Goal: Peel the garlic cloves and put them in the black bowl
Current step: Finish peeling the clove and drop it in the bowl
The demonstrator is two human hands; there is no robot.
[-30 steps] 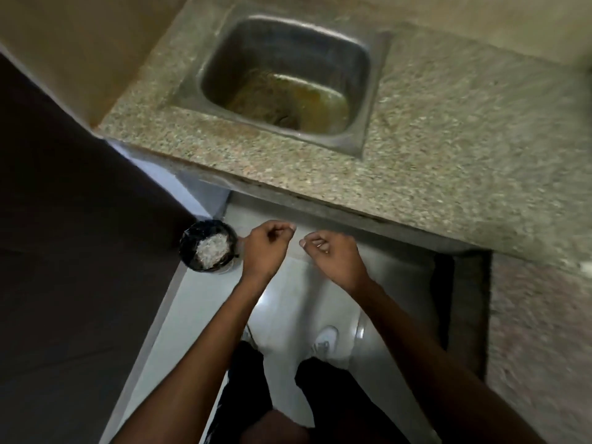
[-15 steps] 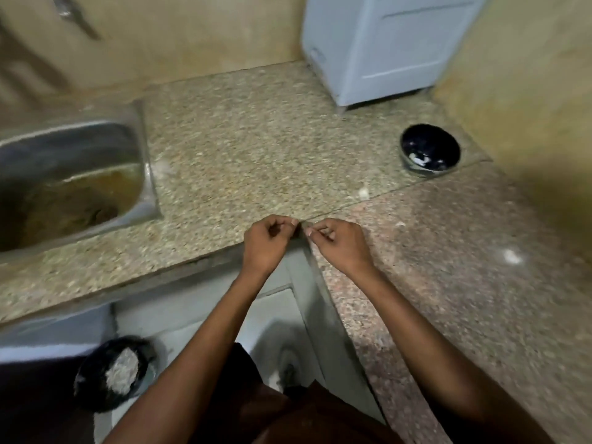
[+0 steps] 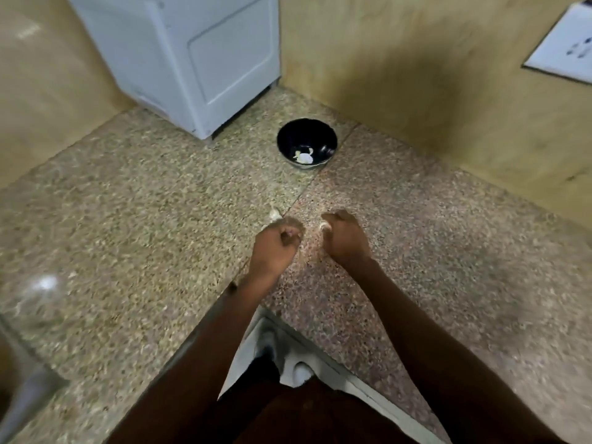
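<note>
Both hands (image 3: 312,243) hover near counter (image 3: 128,219) edge.

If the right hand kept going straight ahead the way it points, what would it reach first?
Probably the black bowl, slightly left of the right hand; bare counter lies between. Depth is hard to judge, so it may pass beside it to the wall.

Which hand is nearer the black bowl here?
Left, though narrowly. The left hand sits below the black bowl and slightly left of it; the right hand sits below and further off to the right.
</note>
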